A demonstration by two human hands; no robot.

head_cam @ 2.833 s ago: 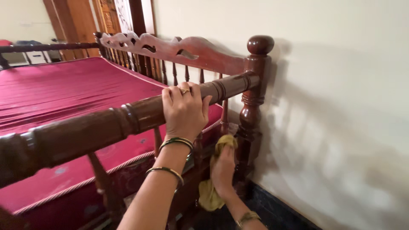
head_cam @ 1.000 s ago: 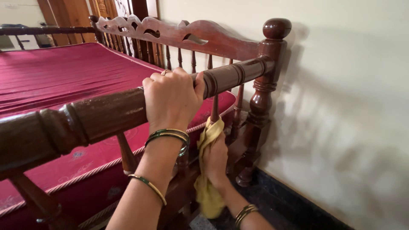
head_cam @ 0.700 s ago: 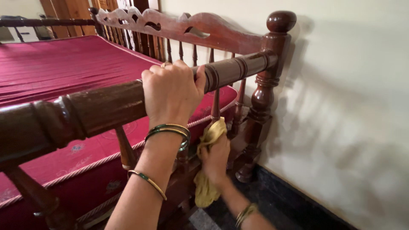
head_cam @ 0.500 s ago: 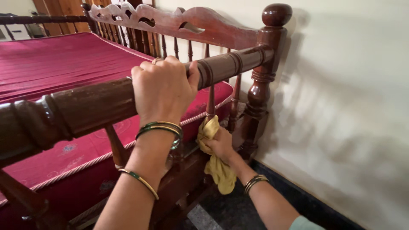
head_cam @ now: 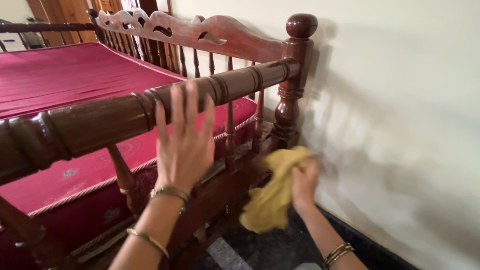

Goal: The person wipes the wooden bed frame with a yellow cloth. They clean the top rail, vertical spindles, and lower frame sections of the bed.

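— Two hands at the bed's foot corner: how far along is the wiping?
— Hard to judge; the dark turned rail (head_cam: pixel 150 112) shines, its lower spindles look undone. The left hand (head_cam: pixel 184 145) hovers before it, fingers spread, gripping nothing. The right hand (head_cam: pixel 304 182) pinches a yellow cloth (head_cam: pixel 272 192) near the corner post (head_cam: pixel 295 75).
— Any packages, labels, signs?
— None visible; only the maroon mattress (head_cam: pixel 65 75) and cream wall (head_cam: pixel 400 100).

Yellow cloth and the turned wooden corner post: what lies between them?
Nothing: in the head view the yellow cloth, held by the right hand, hangs apart from the turned wooden corner post; only dark floor behind.
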